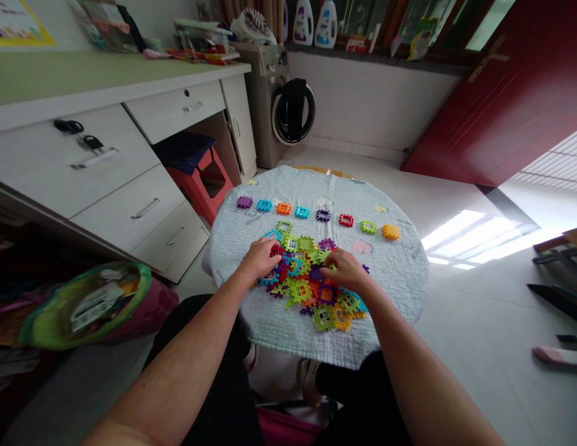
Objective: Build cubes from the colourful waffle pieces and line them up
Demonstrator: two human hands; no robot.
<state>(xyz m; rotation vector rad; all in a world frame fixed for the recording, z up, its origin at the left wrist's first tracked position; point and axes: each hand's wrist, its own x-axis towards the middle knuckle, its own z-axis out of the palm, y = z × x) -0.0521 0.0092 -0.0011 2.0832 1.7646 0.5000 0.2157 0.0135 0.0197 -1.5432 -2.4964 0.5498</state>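
A heaped pile of colourful plastic interlocking blocks [300,290] lies on the cloth-covered round table [395,279]. Many are square with notched edges, some with window-like openings. At the pile's left side, my left hand [260,257] has its thumb and fingers closed about a red block [276,251]. My right hand [346,270] reaches in from the right, its curled fingertips on a dark purple block [316,272]. Beyond the pile runs a spaced row of single blocks, from a purple block [244,202] at left to a yellow-orange block [391,231] at right.
A red stool [199,179] stands left of the table, beside a white drawer desk [116,161]. Behind is a washing machine [264,93] with its door open. A lined bin [144,310] is at lower left, a red door [493,105] at right.
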